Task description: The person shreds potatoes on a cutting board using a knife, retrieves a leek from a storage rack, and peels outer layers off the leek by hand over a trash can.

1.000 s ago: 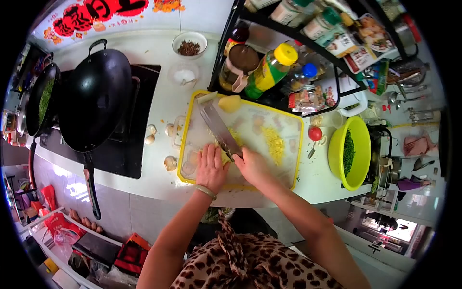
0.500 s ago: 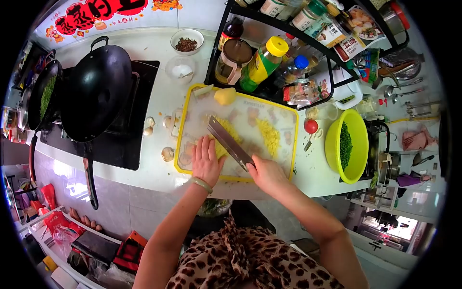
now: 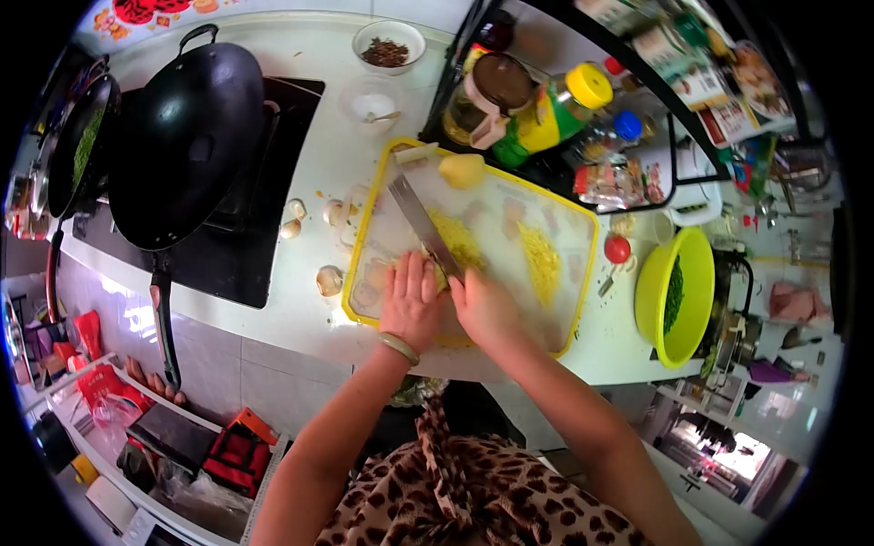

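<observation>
My right hand point(image 3: 484, 309) grips the handle of a kitchen cleaver point(image 3: 421, 218), its blade slanting up and left over the board. Beside the blade my left hand point(image 3: 411, 296) presses its fingers down on pale yellow vegetable slices, mostly hidden beneath them. Finely cut yellow pieces point(image 3: 458, 238) lie just right of the blade. A second pile of yellow shreds point(image 3: 539, 259) is farther right. All this rests on a yellow-rimmed cutting board point(image 3: 583, 273). Toward its back edge sit a peeled yellow chunk, potato-like point(image 3: 462, 170), and a pale strip point(image 3: 417, 153).
Left are a black wok point(image 3: 187, 146) and a smaller pan point(image 3: 84, 155). Behind the board stand two small bowls point(image 3: 390, 45) and a black rack with bottles point(image 3: 555, 109). A lime-green basin point(image 3: 648, 300) of chopped greens stands right. Mushrooms point(image 3: 329, 280) lie left of the board.
The view has shifted, so the counter things appear moved. The cleaver is angled more steeply, and my right hand has come closer to my left hand.
</observation>
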{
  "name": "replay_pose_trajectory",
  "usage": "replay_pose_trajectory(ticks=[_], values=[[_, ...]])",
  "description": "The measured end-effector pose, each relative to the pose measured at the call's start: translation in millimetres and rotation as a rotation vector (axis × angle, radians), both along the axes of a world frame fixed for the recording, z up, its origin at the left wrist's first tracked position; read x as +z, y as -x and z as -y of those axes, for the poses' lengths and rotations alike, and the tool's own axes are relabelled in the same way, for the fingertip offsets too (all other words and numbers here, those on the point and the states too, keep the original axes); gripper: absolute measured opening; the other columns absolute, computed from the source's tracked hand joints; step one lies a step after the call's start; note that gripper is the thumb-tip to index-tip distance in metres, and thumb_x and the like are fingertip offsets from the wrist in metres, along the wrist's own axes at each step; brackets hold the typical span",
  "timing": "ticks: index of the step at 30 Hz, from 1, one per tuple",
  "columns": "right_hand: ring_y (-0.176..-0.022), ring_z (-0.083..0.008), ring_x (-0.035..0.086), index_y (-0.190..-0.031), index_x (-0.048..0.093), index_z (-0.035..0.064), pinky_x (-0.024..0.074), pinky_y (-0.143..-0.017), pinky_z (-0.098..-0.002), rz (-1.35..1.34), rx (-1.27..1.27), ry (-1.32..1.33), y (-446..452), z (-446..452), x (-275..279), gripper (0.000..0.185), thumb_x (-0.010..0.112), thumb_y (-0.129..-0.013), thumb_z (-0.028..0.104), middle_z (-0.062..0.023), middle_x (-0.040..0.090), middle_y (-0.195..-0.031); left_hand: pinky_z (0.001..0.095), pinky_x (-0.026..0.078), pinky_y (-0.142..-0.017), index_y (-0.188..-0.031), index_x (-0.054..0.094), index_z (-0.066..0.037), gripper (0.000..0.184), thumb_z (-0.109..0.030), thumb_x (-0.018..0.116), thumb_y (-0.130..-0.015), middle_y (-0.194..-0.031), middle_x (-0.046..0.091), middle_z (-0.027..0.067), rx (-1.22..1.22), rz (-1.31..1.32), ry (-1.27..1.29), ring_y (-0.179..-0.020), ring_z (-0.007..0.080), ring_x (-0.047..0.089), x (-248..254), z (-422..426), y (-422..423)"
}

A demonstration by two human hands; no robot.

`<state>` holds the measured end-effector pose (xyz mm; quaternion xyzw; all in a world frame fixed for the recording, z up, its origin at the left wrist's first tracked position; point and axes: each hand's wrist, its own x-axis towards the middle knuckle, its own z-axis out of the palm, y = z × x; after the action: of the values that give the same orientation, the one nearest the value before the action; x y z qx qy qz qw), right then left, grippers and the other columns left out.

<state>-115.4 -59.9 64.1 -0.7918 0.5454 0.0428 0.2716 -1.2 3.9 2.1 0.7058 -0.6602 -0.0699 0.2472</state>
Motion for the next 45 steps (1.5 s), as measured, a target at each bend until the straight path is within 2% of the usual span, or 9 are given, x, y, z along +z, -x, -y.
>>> replay_pose_trajectory(ticks=[5,7,12,26,33,35,38,40,45], values=[[-0.065,-0.0416,0.059,-0.085,0.053,0.0021,0.0458,-0.060,-0.0511,0.157,-0.049,0.136,9.4,13.4,5.2,0.030,0.049,-0.093,0.031,-0.0209,0.061,-0.071,0.0508,0.034,-0.102,-0.123,0.043,0.003,0.061,-0.024,0.070,-0.076,-0.132,0.042,0.0202,0.007,-0.032,0.064,-0.125,0.0366,0.040,0.5,2.5,-2.1],[-0.066,-0.0417,0.059,-0.085,0.053,0.0008,0.0457,-0.061,-0.0505,0.122,-0.013,0.037,19.5,11.6,32.9,0.028,0.051,-0.092,0.028,-0.0216,0.060,-0.071,0.0500,0.034,-0.103,-0.124,0.042,0.004,0.062,-0.023,0.071,-0.075,-0.132,0.041,0.0209,-0.001,-0.062,0.087,-0.125,0.0375,0.040,-1.8,0.2,-2.8],[-0.069,-0.0423,0.059,-0.086,0.053,-0.0005,0.0455,-0.061,-0.0501,0.110,0.084,0.042,45.7,-1.1,56.5,0.029,0.053,-0.091,0.028,-0.0229,0.059,-0.070,0.0496,0.035,-0.103,-0.124,0.041,0.004,0.063,-0.022,0.072,-0.076,-0.132,0.041,0.0219,0.014,-0.135,0.126,-0.124,0.0394,0.040,1.4,-2.2,-1.4],[-0.067,-0.0418,0.059,-0.086,0.053,-0.0012,0.0457,-0.060,-0.0491,-0.018,0.055,-0.215,33.7,1.6,44.6,0.030,0.051,-0.092,0.028,-0.0221,0.060,-0.069,0.0513,0.035,-0.102,-0.117,0.047,0.004,0.049,-0.021,0.065,-0.080,-0.131,0.043,0.0212,-0.023,-0.030,0.040,-0.125,0.0373,0.041,-5.5,-0.5,-1.0],[-0.063,-0.0401,0.060,-0.085,0.054,0.0030,0.0467,-0.057,-0.0501,0.014,-0.035,0.098,2.5,2.2,-10.8,0.029,0.048,-0.092,0.031,-0.0199,0.062,-0.069,0.0520,0.033,-0.103,-0.120,0.045,0.003,0.053,-0.022,0.066,-0.079,-0.133,0.042,0.0220,-0.033,-0.062,0.072,-0.127,0.0383,0.039,-16.2,-2.3,-0.1],[-0.062,-0.0405,0.059,-0.085,0.054,0.0028,0.0464,-0.057,-0.0505,0.130,0.012,0.152,9.4,11.2,-15.1,0.029,0.049,-0.092,0.031,-0.0198,0.062,-0.069,0.0521,0.033,-0.103,-0.120,0.044,0.002,0.054,-0.023,0.067,-0.078,-0.134,0.041,0.0218,-0.029,-0.088,0.114,-0.127,0.0383,0.039,-12.0,2.6,-3.1],[-0.067,-0.0407,0.060,-0.085,0.053,0.0009,0.0462,-0.060,-0.0500,0.109,-0.010,0.024,17.3,11.3,33.8,0.030,0.051,-0.091,0.030,-0.0210,0.061,-0.072,0.0522,0.035,-0.101,-0.118,0.044,0.002,0.055,-0.017,0.071,-0.075,-0.129,0.042,0.0221,-0.024,-0.152,0.118,-0.123,0.0400,0.041,0.2,-5.2,-3.2],[-0.069,-0.0407,0.059,-0.085,0.053,0.0000,0.0460,-0.062,-0.0500,0.098,0.011,0.001,29.0,5.7,52.2,0.029,0.051,-0.091,0.028,-0.0216,0.061,-0.073,0.0531,0.032,-0.103,-0.120,0.044,0.002,0.058,-0.024,0.071,-0.075,-0.133,0.041,0.0218,0.006,-0.137,0.131,-0.126,0.0385,0.039,7.8,-5.6,-4.5],[-0.074,-0.0409,0.059,-0.087,0.052,-0.0011,0.0457,-0.065,-0.0498,0.050,0.041,-0.134,43.3,-8.9,67.3,0.027,0.050,-0.092,0.025,-0.0224,0.060,-0.076,0.0529,0.032,-0.103,-0.119,0.046,0.001,0.055,-0.022,0.071,-0.076,-0.132,0.042,0.0199,0.023,-0.136,0.153,-0.125,0.0380,0.040,3.4,-5.5,-7.1]])
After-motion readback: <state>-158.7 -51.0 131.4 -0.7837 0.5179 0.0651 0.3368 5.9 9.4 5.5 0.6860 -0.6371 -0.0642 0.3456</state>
